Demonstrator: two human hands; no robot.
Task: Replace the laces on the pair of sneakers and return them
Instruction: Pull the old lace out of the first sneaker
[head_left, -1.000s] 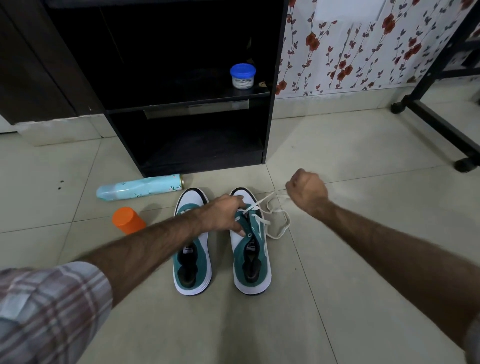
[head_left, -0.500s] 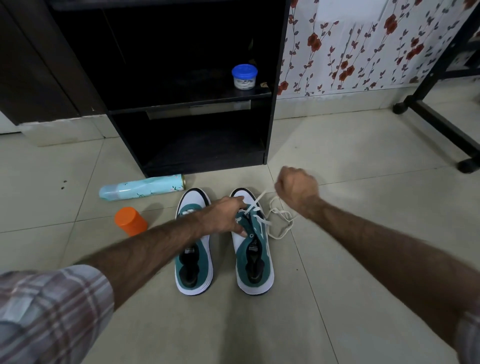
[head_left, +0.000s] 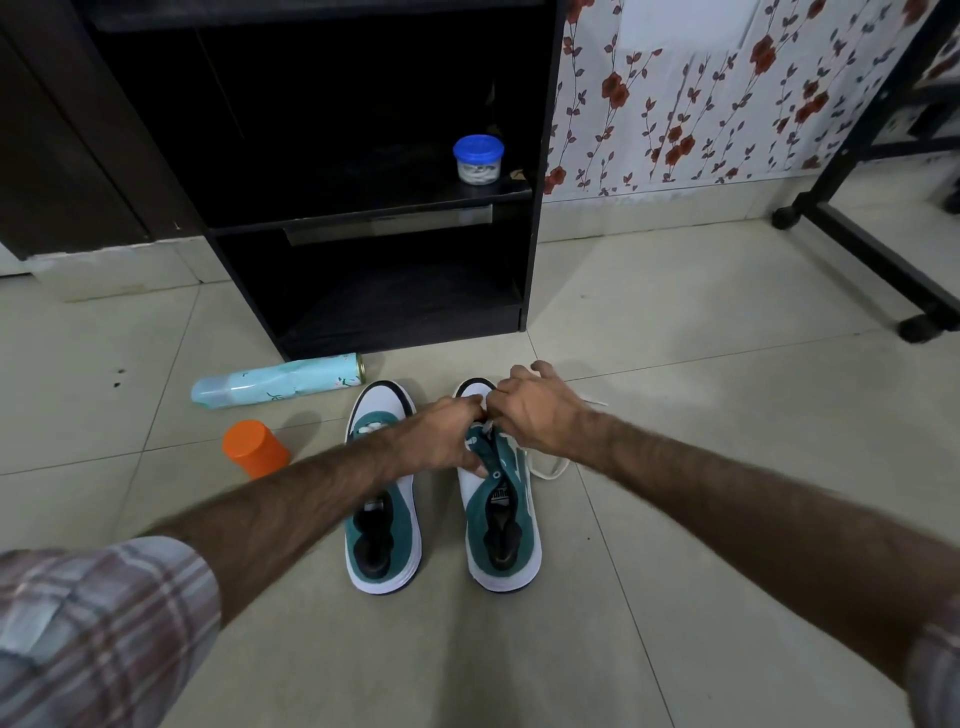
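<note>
Head view: left hand (head_left: 441, 439) and right hand (head_left: 535, 413) both pinching white flat lace (head_left: 550, 470) at toe eyelets of right teal-and-white sneaker (head_left: 506, 525) on tiled floor (head_left: 701, 467). Risk: lace end slipping from pinch, missing eyelet.

Tiled floor (head_left: 675, 519) under two sneakers (head_left: 382, 499), spray can (head_left: 275, 385), orange cup (head_left: 254, 449).

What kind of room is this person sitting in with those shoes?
Most likely a room in a home, perhaps by an entry or bedroom. The floor is pale tile, the wall carries flowered wallpaper, and a dark open shelf unit stands right behind the pair of sneakers.
</note>
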